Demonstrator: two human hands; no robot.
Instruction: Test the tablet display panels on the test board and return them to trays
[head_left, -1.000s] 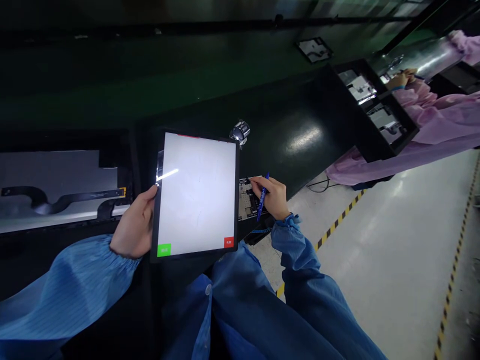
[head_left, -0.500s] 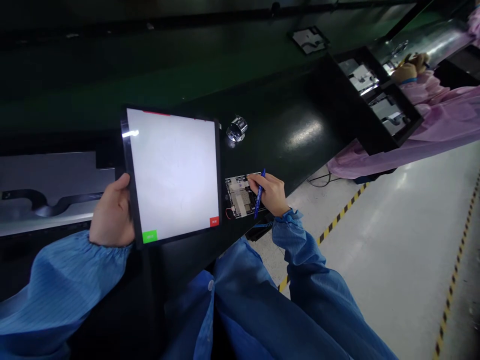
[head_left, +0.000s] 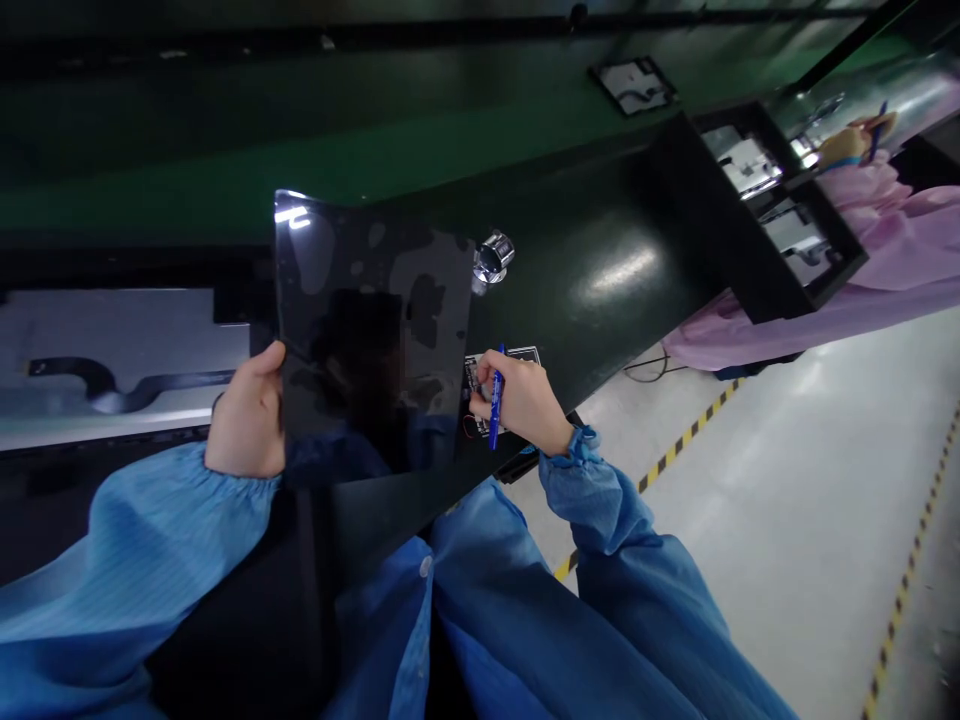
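My left hand grips the left edge of a display panel, thumb on the front. The panel is tilted up over the bench; its screen is dark and glossy, with reflections and blotchy marks. My right hand is closed round a blue marker pen, which stands roughly upright between the fingers. Beneath that hand lies a circuit board, partly covered by the hand and the panel's right edge. Whether the fingertips touch the board I cannot tell.
A shiny metal cylinder stands behind the board. On the left lies a grey panel with a black ribbon cable. Black trays holding parts are at right, beside a co-worker's pink sleeve. Another part lies farther back.
The screen has gone from lit white, with green and red boxes, to dark. My right hand and the pen have shifted left over the board. The view has shifted slightly.
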